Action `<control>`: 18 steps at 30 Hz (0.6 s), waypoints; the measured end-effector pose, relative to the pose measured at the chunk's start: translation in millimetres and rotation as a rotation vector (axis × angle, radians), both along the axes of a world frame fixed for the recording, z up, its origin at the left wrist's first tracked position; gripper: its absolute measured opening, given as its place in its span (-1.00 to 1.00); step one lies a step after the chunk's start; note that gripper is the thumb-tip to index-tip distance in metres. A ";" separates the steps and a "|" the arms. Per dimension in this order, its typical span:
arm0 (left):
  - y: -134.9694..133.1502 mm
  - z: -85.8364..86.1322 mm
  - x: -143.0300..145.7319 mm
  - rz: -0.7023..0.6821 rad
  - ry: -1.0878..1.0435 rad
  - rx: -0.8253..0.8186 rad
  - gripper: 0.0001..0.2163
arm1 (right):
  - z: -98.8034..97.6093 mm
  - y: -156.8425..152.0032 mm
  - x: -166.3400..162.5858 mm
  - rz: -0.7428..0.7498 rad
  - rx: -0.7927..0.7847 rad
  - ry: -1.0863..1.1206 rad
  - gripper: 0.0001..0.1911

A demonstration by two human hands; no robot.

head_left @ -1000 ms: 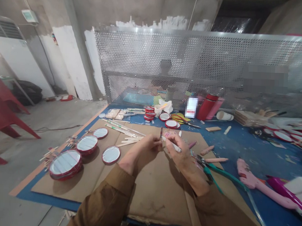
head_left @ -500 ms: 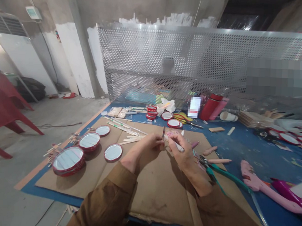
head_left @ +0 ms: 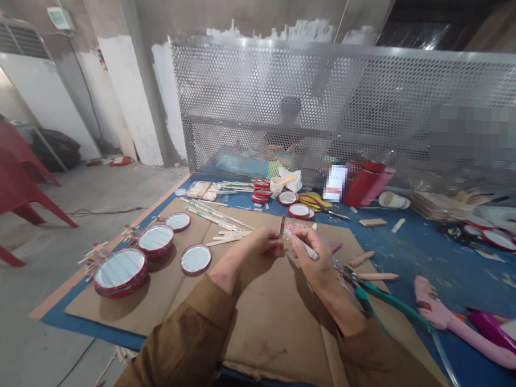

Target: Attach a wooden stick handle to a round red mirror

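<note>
Over the middle of the cardboard sheet (head_left: 269, 325), my left hand (head_left: 262, 245) pinches a thin dark-coloured craft stick (head_left: 282, 224) held upright. My right hand (head_left: 313, 256) grips a white marker pen (head_left: 307, 250), its tip pointing left at the stick. Just behind the hands lies a small patch of pink bits (head_left: 300, 227). Loose pale craft sticks (head_left: 227, 236) lie left of my left hand. A round red-rimmed disc (head_left: 196, 260) rests flat nearby, with small red drum-like pieces (head_left: 120, 272) farther left.
Green-handled pliers (head_left: 365, 292) and a pink glue gun (head_left: 433, 304) lie to the right. At the back stand a red bottle (head_left: 364, 184), a lit phone (head_left: 335, 182) and yellow-handled scissors (head_left: 315, 202). A perforated metal screen (head_left: 245, 101) closes the far side.
The camera view has shifted slightly. The dark stick shows a little more clearly above my left fingers, and the marker stays close beside it. Both hands keep their grips.
</note>
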State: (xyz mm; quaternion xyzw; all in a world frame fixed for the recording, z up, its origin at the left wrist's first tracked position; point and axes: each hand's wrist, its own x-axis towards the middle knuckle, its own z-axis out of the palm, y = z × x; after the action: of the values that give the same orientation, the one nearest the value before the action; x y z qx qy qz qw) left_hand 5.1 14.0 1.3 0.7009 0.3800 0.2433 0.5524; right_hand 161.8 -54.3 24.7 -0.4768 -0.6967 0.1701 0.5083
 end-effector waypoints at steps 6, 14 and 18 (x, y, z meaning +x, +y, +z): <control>-1.3 5.0 -1.6 0.019 0.038 0.002 -0.76 | 3.5 -1.5 -0.1 -0.019 0.022 -0.040 -0.86; -1.4 0.7 -1.4 0.019 -0.028 0.026 -0.80 | 1.8 0.0 -0.3 -0.007 0.032 -0.063 -0.84; -3.1 -2.0 -3.6 0.030 -0.026 0.074 -0.81 | 1.8 0.0 0.5 0.007 0.025 -0.113 -0.83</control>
State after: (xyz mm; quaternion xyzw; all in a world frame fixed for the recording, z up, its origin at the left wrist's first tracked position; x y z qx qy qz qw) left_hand 1.5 10.9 -0.7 0.7119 0.3737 0.2745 0.5275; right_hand 162.3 -54.3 26.5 -0.4769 -0.7280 0.1361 0.4733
